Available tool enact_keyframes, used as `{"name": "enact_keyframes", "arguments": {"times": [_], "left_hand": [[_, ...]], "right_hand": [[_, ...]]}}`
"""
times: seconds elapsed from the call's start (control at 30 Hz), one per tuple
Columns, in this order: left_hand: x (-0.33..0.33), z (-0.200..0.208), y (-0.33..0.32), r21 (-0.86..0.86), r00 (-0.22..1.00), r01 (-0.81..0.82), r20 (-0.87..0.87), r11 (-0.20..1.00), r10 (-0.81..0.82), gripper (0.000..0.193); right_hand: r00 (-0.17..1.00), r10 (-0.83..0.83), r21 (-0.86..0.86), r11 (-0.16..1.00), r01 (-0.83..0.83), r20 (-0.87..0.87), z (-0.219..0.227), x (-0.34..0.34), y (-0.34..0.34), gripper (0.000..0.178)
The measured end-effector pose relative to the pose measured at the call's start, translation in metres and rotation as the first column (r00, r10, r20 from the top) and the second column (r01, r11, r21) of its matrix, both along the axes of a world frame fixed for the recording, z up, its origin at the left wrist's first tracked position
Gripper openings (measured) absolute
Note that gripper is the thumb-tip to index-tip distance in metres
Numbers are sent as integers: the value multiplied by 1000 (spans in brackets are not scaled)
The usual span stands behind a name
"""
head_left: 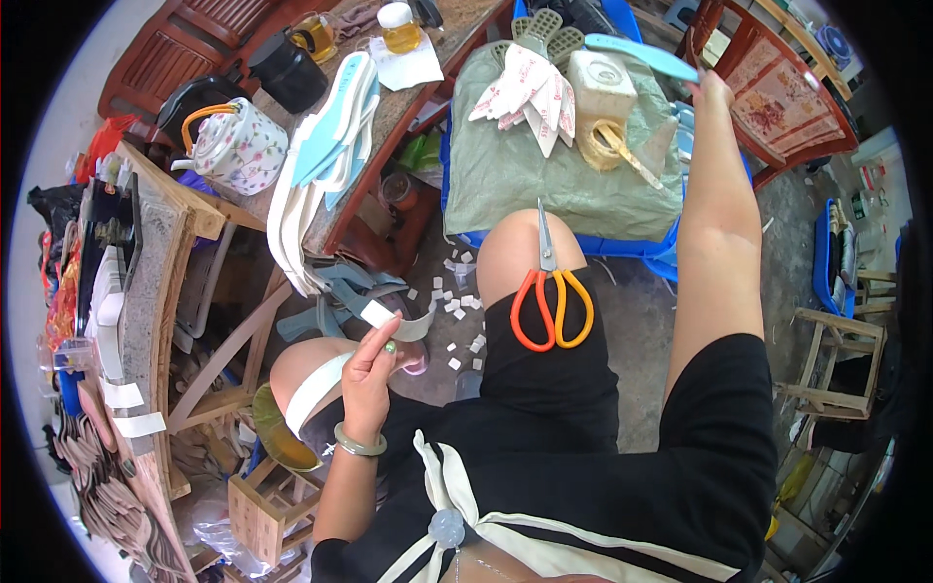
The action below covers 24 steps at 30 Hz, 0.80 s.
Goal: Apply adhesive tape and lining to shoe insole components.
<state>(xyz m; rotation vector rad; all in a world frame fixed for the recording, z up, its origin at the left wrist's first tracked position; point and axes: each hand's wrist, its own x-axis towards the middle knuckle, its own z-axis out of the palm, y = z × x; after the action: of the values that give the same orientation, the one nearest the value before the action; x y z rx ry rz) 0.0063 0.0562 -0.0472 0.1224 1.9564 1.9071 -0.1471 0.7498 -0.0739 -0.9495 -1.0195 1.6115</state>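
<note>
My left hand point(367, 379), with a bracelet at the wrist, pinches a small white piece point(377, 314) between thumb and fingers. Below it a white strip point(316, 391) curves over my left knee. Stretched far out to the upper right, my right hand point(714, 89) grips the end of a light blue sole-shaped piece point(641, 55), held over the covered bin. Scissors with orange handles point(551, 311) lie on my right thigh, points away from me. A stack of white and light blue sole-shaped pieces point(326, 155) hangs over the edge of the table at left.
Green sheeting point(471, 185) covers a blue bin ahead, bearing folded printed paper point(530, 97), a whitish container point(601, 83) and a pot with a brush point(604, 146). A flowered teapot point(238, 146) stands on the table point(418, 97). Small white offcuts point(457, 306) litter the floor. A wooden stool point(836, 360) is at right.
</note>
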Motion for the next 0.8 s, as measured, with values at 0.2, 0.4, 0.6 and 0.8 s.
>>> {"name": "enact_keyframes", "arguments": {"times": [0.2, 0.4, 0.6, 0.8], "left_hand": [[-3, -12, 22, 4, 995, 82, 54, 997, -82, 39], [-6, -20, 30, -39, 991, 85, 105, 996, -80, 39], [-13, -20, 39, -91, 988, 135, 88, 987, -127, 38], [-15, -16, 38, -53, 985, 94, 152, 994, -85, 38]], "right_hand": [[911, 411, 104, 908, -406, -33, 6, -2, 54, 36], [861, 485, 17, 870, -493, 155, 4, 11, 28, 34], [916, 230, -260, 954, -146, 329, -24, -6, 34, 27], [710, 327, -173, 944, -283, 623, -31, -7, 39, 23]]}}
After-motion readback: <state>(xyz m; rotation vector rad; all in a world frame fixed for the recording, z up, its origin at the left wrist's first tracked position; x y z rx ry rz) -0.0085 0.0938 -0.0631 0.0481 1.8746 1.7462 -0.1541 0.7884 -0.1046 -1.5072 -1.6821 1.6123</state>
